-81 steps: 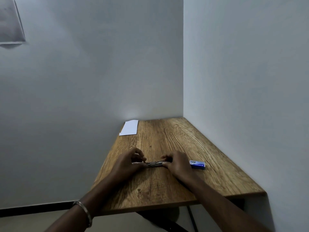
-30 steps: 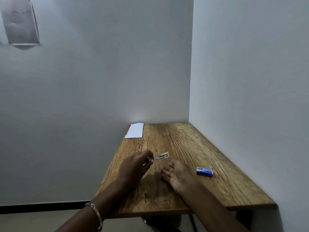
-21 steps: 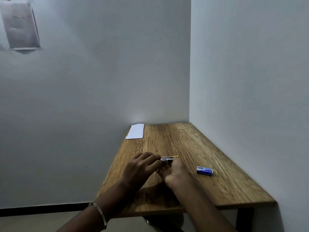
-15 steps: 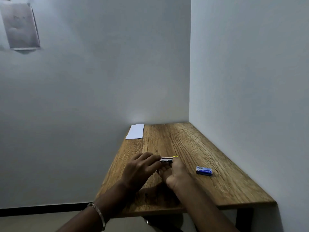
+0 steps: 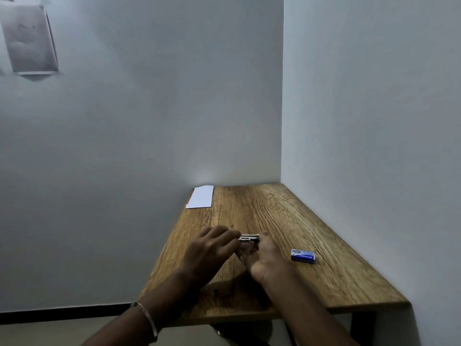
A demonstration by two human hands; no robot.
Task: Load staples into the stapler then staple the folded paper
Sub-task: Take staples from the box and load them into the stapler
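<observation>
A small metal stapler (image 5: 248, 238) with a yellow tip is held just above the middle of the wooden table (image 5: 336, 268). My left hand (image 5: 209, 250) grips its left end with the fingertips. My right hand (image 5: 265, 258) holds it from the right and below, thumb up by the yellow tip. Most of the stapler is hidden between the fingers. A blue staple box (image 5: 302, 256) lies on the table to the right of my right hand. The folded white paper (image 5: 200, 197) lies flat at the far left corner against the wall.
The table stands in a corner, with walls along its far and right sides. Its left and near edges are open to the floor. A grey sheet (image 5: 30, 41) hangs on the wall at the upper left.
A second ago my left hand alone held the stapler up while my right hand lay flat on the table. My right hand has since come up and taken hold of the stapler's right end.
</observation>
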